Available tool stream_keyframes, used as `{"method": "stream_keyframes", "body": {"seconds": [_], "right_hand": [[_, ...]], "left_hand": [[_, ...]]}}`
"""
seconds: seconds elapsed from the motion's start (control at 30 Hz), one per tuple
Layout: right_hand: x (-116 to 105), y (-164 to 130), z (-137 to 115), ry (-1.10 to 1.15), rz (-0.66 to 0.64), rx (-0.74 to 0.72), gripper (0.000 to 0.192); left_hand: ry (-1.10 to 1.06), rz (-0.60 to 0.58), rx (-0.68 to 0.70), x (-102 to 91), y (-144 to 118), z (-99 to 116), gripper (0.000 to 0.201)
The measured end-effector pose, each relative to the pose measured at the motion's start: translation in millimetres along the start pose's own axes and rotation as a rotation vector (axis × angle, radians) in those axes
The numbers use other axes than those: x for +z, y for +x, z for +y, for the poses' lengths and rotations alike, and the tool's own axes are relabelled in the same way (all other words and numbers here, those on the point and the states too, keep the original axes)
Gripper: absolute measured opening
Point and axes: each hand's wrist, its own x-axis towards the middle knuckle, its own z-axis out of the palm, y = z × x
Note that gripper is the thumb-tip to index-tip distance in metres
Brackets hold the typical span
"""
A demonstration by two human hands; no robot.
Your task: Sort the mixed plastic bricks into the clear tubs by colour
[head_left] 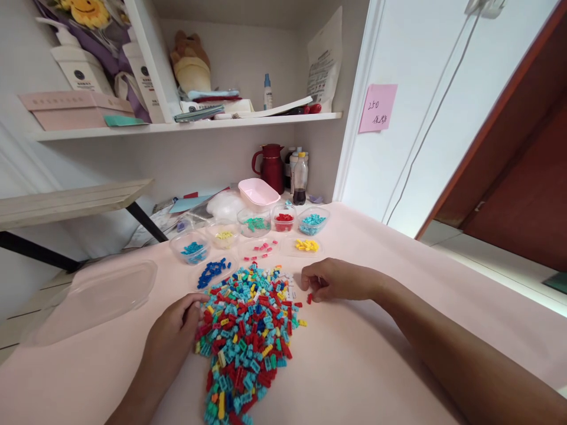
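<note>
**On the pink table: one red brick at the fingertips**

Beside the heap's right edge, a small red brick stands roughly on end, long axis near vertical. The right hand curls loosely just above it, fingertips touching or nearly so; whether it grips, I cannot tell. The left hand rests against the brick pile, which runs toward the camera.

A single head-worn view looks forward and down from close above the bench, both forearms entering from 6 o'clock; the brick pile sits just below centre, near the lens, while the shelf and wall stand farther off toward 12 o'clock, slightly tilted
</note>
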Motion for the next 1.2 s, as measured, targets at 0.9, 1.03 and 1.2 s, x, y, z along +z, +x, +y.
{"method": "stream_keyframes", "body": {"seconds": [0.9,1.03,1.2], "right_hand": [[7.2,9.0,1.3,0.116,0.045,-0.027,0.015],[5.6,6.9,-0.9,0.177,0.021,-0.044,0.013],[4.8,4.9,-3.7,0.328,-0.139,-0.092,0.011]], "left_hand": [[-0.027,0.024,0.023,-1.5,2.3,-4.0,0.037],[-0.035,0.013,0.009,0.0,3.3,-6.3,0.038],[-0.012,0.041,0.036,0.6,2.8,-4.7,0.038]]}}
